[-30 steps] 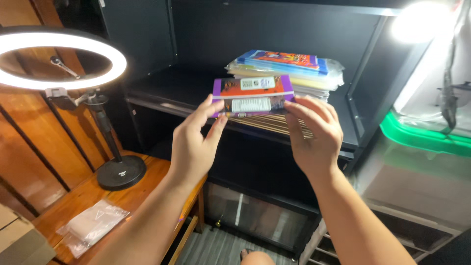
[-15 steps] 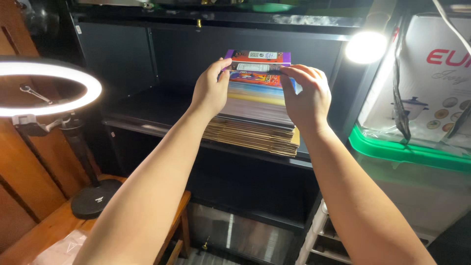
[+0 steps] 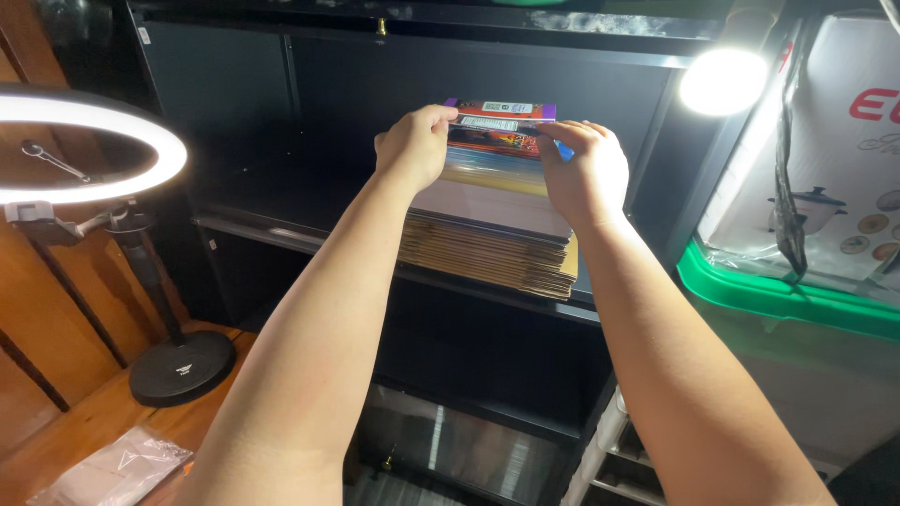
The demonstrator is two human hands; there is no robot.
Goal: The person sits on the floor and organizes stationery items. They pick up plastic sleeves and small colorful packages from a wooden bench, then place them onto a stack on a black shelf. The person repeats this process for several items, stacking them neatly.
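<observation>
Both my arms reach up to a black shelf (image 3: 281, 234). My left hand (image 3: 412, 142) and my right hand (image 3: 586, 169) each grip one end of a flat purple-edged package (image 3: 500, 111), held at the top of a stack of colourful flat packages (image 3: 492, 183). That stack rests on a thicker pile of brown cardboard sheets (image 3: 483, 253) lying on the shelf. The fingers of both hands curl over the package's front edge and hide its ends.
A lit ring light (image 3: 94, 150) on a black stand with a round base (image 3: 178, 365) stands at the left on a wooden surface, beside a clear plastic bag (image 3: 112, 468). A bright lamp (image 3: 722, 80) shines at the upper right. A green-lidded bin (image 3: 787, 300) carries a white appliance box (image 3: 844, 159).
My hands carried the purple-edged package from in front of the shelf up and forward onto the top of the stack. The view moved closer to the shelf.
</observation>
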